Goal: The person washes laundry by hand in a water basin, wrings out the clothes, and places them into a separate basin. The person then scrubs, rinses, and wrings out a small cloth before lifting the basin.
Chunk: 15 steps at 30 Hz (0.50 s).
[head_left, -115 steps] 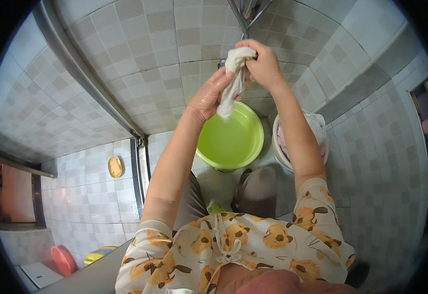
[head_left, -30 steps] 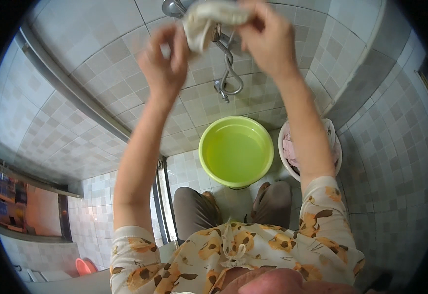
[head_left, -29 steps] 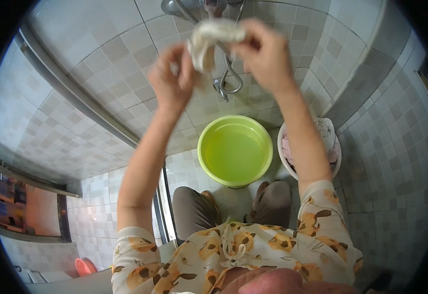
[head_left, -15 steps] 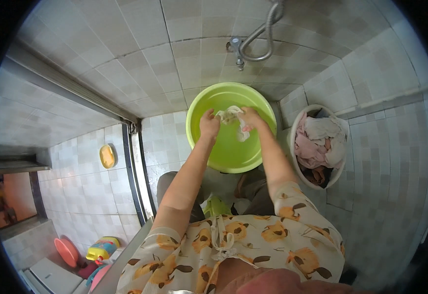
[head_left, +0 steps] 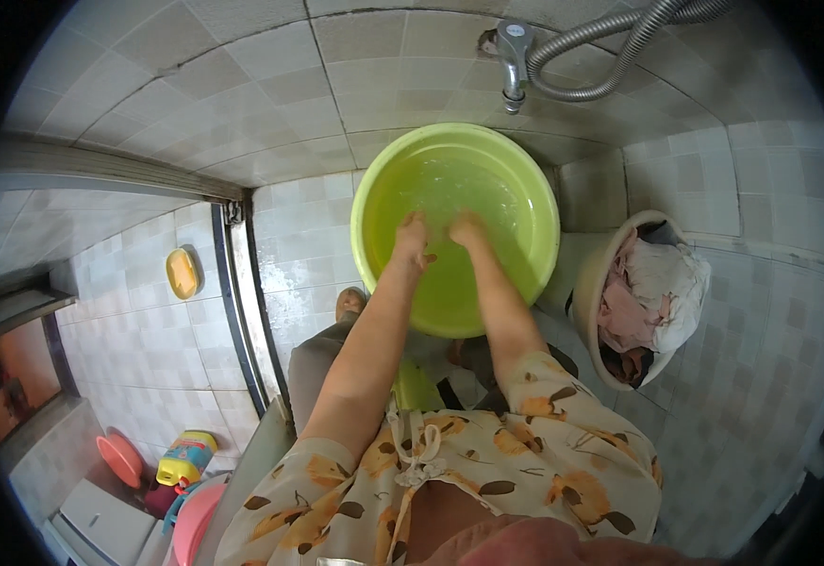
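Observation:
A large lime-green basin [head_left: 362, 226] holds water with ripples and bright glints at its far side. My left hand [head_left: 414, 236] is over the water left of the middle, its thumb standing out toward the right. Just beside it, my right hand [head_left: 466, 227] reaches down into the water, its fingers blurred and partly under the surface. The two hands are close together but apart. No outline of the pale cloth shows; the water and my hands hide it, so I cannot see what either hand holds.
At the right stands a laundry basket [head_left: 589, 316] heaped with pink and white clothes [head_left: 662, 288]. A tap [head_left: 514, 66] with a metal hose [head_left: 610, 71] is on the wall beyond the basin. Left, past a door track [head_left: 245, 302], lie a yellow soap dish [head_left: 183, 274] and a yellow bottle [head_left: 186, 458].
Both hands have gone down toward the water, and the pale cloth held between them is no longer visible. The water now ripples. The view has shifted, bringing basin and tap closer.

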Tool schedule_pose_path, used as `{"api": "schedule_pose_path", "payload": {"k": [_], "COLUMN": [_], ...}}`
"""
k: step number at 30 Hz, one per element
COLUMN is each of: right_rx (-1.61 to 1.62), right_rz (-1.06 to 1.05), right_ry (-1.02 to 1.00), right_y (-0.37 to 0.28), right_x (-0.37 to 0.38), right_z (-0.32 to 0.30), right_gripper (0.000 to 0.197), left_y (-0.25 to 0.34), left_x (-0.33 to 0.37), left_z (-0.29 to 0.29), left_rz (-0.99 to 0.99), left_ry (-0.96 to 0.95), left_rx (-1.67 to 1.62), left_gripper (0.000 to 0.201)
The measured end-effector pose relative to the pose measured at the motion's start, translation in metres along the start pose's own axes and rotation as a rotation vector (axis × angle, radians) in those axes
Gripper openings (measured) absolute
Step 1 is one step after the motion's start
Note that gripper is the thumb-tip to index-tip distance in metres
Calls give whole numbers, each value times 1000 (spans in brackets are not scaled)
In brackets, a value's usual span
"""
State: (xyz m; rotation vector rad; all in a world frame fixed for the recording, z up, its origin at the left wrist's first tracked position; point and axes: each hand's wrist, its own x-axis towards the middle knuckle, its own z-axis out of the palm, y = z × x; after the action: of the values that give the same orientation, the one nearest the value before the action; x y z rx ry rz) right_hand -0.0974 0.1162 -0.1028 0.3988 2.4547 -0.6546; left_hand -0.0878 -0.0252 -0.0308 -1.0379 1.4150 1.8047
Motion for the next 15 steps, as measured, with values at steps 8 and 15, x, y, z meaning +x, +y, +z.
{"api": "schedule_pose_path", "payload": {"k": [8, 15], "right_rx": [148, 407], "right_rz": [-499, -203], "right_ry": [73, 393], "right_y": [-110, -37], "right_x": [-154, -28], "right_z": [-82, -39], "right_gripper": [31, 39], "left_y": [3, 9], "left_x": [42, -9], "left_z": [-15, 22], "left_rz": [51, 86], "left_ry": [-294, -232], "left_rx": [-572, -338], "left_gripper": [48, 27]}}
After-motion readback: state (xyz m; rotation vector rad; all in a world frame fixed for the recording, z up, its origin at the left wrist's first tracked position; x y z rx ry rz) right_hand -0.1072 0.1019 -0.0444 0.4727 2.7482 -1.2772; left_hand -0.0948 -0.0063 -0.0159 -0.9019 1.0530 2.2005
